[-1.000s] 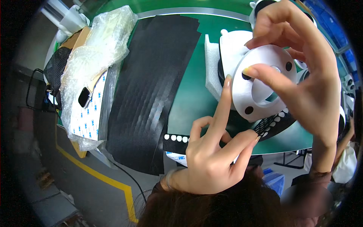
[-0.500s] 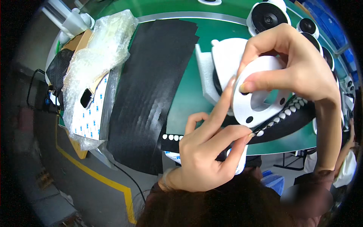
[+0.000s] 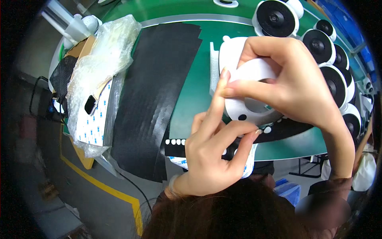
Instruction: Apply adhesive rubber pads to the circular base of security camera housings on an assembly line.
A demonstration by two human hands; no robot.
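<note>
My right hand (image 3: 296,81) is closed around a white plastic ring-shaped part (image 3: 254,69), thumb on its face and fingers behind it. A black round dot (image 3: 242,117) sits on the ring's lower rim. My left hand (image 3: 215,159) stretches its index finger up against the ring, beside my right thumb. Its thumb and another finger pinch at a black strip (image 3: 292,129) that carries a row of white round dots; what lies right between those fingertips is too small to make out. Behind the ring, a white rounded part (image 3: 230,53) is partly hidden.
Several white speaker-like units with black round fronts (image 3: 277,18) stand at the right. A wide black sheet (image 3: 155,91) covers the table's left part. Beside it lie bubble wrap (image 3: 113,47), a stack of printed sheets (image 3: 89,133) and a smartwatch (image 3: 90,104). The green table's front edge (image 3: 290,158) runs below my hands.
Both hands have shifted slightly left. My right hand has tilted the ring and brought it left, covering more of its face. The left fingers still pinch at the strip.
</note>
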